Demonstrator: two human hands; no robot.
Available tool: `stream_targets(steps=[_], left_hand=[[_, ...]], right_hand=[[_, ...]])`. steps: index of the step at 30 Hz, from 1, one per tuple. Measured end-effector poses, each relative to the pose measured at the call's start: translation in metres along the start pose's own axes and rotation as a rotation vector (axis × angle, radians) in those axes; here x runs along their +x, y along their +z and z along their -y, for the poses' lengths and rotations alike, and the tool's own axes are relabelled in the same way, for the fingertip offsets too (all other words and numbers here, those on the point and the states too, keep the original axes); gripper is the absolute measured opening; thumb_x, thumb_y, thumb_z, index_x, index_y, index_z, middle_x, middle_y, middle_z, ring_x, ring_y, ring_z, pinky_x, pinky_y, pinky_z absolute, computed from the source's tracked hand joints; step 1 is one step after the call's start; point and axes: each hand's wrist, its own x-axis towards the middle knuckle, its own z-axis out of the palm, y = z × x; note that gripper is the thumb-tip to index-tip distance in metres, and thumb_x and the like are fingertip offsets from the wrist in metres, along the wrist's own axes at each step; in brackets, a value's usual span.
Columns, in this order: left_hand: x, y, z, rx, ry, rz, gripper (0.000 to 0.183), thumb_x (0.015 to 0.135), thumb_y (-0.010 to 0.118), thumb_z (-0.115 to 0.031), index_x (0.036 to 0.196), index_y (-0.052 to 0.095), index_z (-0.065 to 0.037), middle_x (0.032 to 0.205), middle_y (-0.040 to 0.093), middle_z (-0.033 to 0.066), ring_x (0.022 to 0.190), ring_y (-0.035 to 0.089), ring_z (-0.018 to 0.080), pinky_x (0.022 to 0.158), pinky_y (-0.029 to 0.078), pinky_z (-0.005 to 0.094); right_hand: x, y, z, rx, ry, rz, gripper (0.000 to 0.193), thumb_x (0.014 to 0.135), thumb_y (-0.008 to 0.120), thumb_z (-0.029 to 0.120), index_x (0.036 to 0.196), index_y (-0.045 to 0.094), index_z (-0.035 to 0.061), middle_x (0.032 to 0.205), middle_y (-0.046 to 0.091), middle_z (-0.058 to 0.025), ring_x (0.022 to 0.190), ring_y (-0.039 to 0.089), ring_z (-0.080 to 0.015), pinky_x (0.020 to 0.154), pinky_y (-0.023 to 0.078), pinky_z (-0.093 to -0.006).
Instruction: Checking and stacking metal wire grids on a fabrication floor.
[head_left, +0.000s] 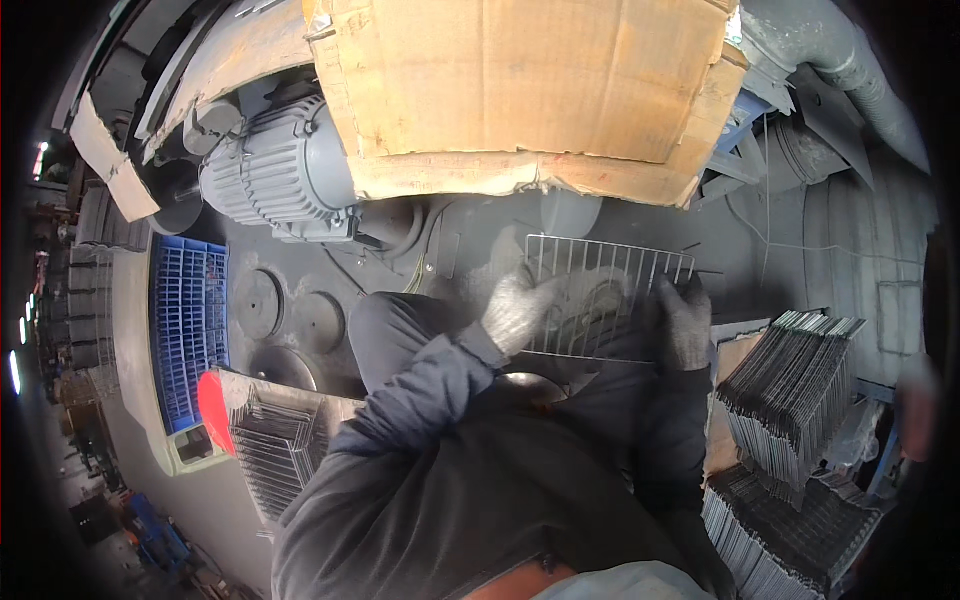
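Note:
A metal wire rack [595, 345] with parallel bars is held up over my lap. My left hand [515, 312], in a grey work glove and slightly smeared by motion, grips its left edge. At the opposite edge my right hand [686, 322], gloved too, is closed on the frame; its fingertips are partly hidden. Behind the bars, the surface is dark and dusty. A shiny round metal piece [533, 387] shows just below the rack, close to my body.
Stacked wire racks [790, 385] stand on my right, with another stack [790, 530] nearer me. More racks [275, 450] lean at my left, near a blue plastic crate [190, 330]. Ahead are a grey electric motor [275, 170] and a large cardboard sheet [520, 80]. Round discs [320, 322] lie left.

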Motion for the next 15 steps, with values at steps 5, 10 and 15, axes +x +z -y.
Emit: stream_targets(steps=[5,10,15], left_hand=[[-0.025,-0.033,-0.023,-0.043,-0.091,-0.220,0.016,0.106,0.071,-0.012,0.115,0.063,-0.002,0.089,0.072,0.0079,0.064,0.069,0.0171,0.057,0.059,0.0316],[-0.040,-0.066,-0.050,-0.040,-0.060,-0.226,0.012,0.105,0.072,-0.012,0.107,0.066,-0.002,0.085,0.071,0.0063,0.064,0.068,0.0159,0.056,0.058,0.0298],[0.002,0.000,-0.007,0.108,-0.004,-0.022,0.022,0.103,0.075,-0.013,0.118,0.066,0.001,0.091,0.071,0.0053,0.069,0.065,0.0136,0.060,0.056,0.0298]], right_hand=[[0.010,0.057,-0.017,-0.251,0.033,0.068,0.030,0.100,0.076,0.018,0.121,0.074,-0.0026,0.098,0.076,-0.0064,0.089,0.069,-0.0179,0.082,0.056,-0.0344],[0.018,0.084,-0.049,-0.444,-0.063,0.084,0.031,0.100,0.078,0.027,0.111,0.078,-0.0020,0.091,0.077,-0.0116,0.084,0.071,-0.0228,0.077,0.056,-0.0407],[0.010,0.012,-0.006,0.001,0.000,0.126,0.031,0.102,0.070,0.010,0.130,0.070,-0.0020,0.107,0.075,-0.0059,0.089,0.069,-0.0176,0.080,0.056,-0.0333]])
